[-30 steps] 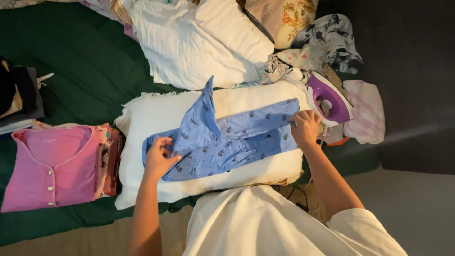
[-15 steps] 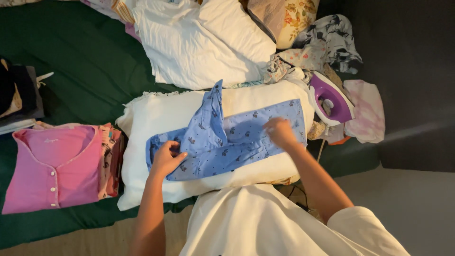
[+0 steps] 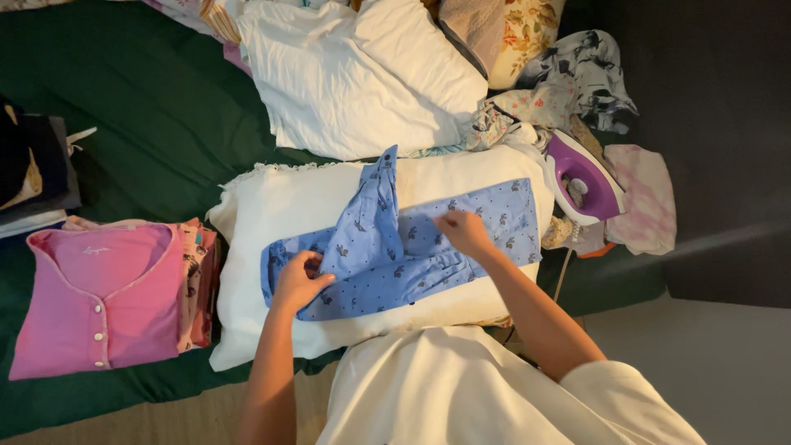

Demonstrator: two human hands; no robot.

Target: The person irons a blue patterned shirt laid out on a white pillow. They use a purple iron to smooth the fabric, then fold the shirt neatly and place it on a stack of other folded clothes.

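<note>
The blue printed shirt (image 3: 412, 247) lies across the white padded cloth (image 3: 272, 214); the left hand (image 3: 298, 280) presses curled on its 8 o'clock end; the right hand (image 3: 464, 231) pinches fabric near centre (one sleeve stands up); the purple iron (image 3: 581, 177) at 3 o'clock could be knocked by a wide sweep.

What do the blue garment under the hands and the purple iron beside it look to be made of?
Blue garment: thin woven cloth, likely cotton, matte, with a small dark print; it creases and folds softly. Purple iron: glossy moulded plastic body, seemingly, with highlights on its purple shell; its soleplate is hidden.
</note>
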